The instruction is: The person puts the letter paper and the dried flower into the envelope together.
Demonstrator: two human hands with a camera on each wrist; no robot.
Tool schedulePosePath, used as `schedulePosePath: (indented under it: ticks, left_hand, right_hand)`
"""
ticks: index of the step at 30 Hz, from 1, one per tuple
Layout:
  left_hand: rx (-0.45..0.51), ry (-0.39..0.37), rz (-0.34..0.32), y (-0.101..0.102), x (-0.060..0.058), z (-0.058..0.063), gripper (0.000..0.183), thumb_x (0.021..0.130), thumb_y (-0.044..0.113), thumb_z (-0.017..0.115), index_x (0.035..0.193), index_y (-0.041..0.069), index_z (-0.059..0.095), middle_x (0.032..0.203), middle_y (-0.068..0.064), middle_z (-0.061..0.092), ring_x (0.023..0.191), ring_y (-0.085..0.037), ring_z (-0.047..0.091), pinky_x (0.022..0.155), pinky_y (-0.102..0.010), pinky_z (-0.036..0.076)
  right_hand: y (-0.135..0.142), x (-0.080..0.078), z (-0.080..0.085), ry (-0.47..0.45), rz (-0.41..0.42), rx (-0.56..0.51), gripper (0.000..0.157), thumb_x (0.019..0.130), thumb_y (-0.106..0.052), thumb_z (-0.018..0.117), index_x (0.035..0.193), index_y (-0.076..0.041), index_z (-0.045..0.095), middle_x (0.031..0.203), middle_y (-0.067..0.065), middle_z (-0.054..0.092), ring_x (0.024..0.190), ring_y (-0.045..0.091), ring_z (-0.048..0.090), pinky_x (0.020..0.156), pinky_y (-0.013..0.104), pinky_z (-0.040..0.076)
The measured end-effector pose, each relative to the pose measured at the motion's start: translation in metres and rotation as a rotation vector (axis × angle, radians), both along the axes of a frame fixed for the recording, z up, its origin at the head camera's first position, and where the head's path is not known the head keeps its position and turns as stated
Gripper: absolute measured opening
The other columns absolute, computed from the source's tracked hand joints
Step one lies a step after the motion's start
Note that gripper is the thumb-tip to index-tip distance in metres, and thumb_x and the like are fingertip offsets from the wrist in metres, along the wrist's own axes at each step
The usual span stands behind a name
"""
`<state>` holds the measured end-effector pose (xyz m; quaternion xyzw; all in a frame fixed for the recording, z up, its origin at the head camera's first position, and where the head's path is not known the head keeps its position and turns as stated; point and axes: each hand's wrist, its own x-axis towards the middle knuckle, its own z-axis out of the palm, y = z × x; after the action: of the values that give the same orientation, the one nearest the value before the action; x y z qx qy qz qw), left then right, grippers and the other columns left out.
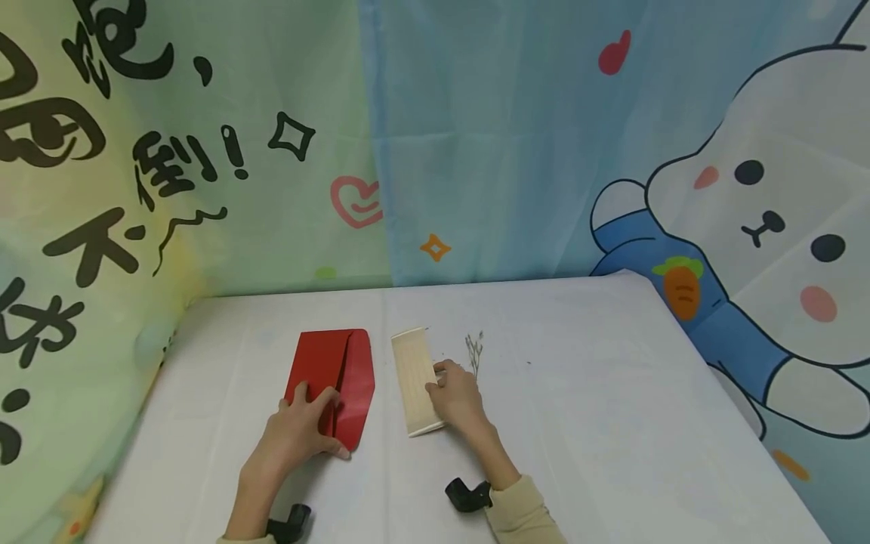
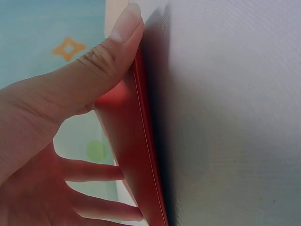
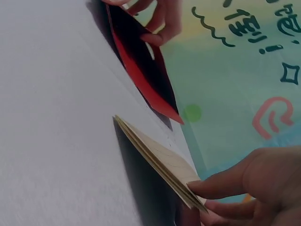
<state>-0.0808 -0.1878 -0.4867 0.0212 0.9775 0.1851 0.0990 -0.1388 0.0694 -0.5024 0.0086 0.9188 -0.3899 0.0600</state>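
A red envelope (image 1: pixel 316 355) lies on the left of the white table, its flap (image 1: pixel 359 370) folded out to the right. My left hand (image 1: pixel 294 431) grips it, the fingers on the pocket side and the thumb at the flap's near corner. In the right wrist view the mouth of the envelope (image 3: pixel 141 66) gapes, dark inside. To its right is a folded cream letter paper (image 1: pixel 413 381), in several layers with faint lines. My right hand (image 1: pixel 464 400) pinches its right edge between thumb and fingers; one long side is tilted up from the table (image 3: pixel 47 141).
A thin dried sprig (image 1: pixel 474 351) shows just beyond my right hand. Black wrist mounts (image 1: pixel 469 496) sit at both wrists. Printed cloth (image 1: pixel 503 151) hangs behind the table and along its left side. The white tabletop (image 1: pixel 612 408) stretches out to the right.
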Motion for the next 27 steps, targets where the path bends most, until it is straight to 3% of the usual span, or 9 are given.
schedulePosePath:
  ticks: [9,14,18,27]
  left_hand:
    - [-0.005,-0.002,0.005,0.001,0.001,0.002,0.078,0.053,0.048,0.092,0.118,0.025,0.056,0.133,-0.027,0.042,0.102,-0.048,0.052,0.07,-0.052,0.053]
    - [-0.003,-0.01,0.009,0.001,0.001,0.002,0.079,0.053,0.048,0.092,0.119,0.025,0.056,0.134,-0.027,0.042,0.103,-0.049,0.051,0.07,-0.052,0.053]
    - [-0.002,-0.005,0.004,0.001,0.0,0.002,0.078,0.053,0.048,0.092,0.119,0.025,0.056,0.133,-0.026,0.043,0.101,-0.048,0.052,0.069,-0.051,0.053]
    - [-0.005,0.009,-0.005,0.001,-0.001,0.001,0.079,0.053,0.048,0.092,0.119,0.025,0.056,0.134,-0.027,0.043,0.102,-0.05,0.052,0.07,-0.052,0.053]
  right_hand:
    - [0.011,-0.005,-0.007,-0.09,0.049,-0.216,0.029,0.089,-0.012,0.063,0.115,0.002,0.062,0.082,0.011,0.071,0.065,0.014,0.063,0.06,0.029,0.051]
    - [0.012,-0.005,-0.01,-0.211,0.058,-0.412,0.031,0.09,-0.008,0.061,0.117,0.005,0.057,0.082,0.016,0.07,0.056,0.016,0.064,0.054,0.033,0.057]
    - [0.012,-0.004,-0.01,-0.271,0.061,-0.527,0.033,0.091,-0.008,0.06,0.12,0.007,0.054,0.088,0.018,0.069,0.06,0.017,0.066,0.057,0.033,0.058]
    - [0.013,-0.001,-0.008,-0.292,0.079,-0.604,0.035,0.092,-0.01,0.061,0.122,0.006,0.053,0.09,0.021,0.067,0.063,0.02,0.069,0.059,0.037,0.058]
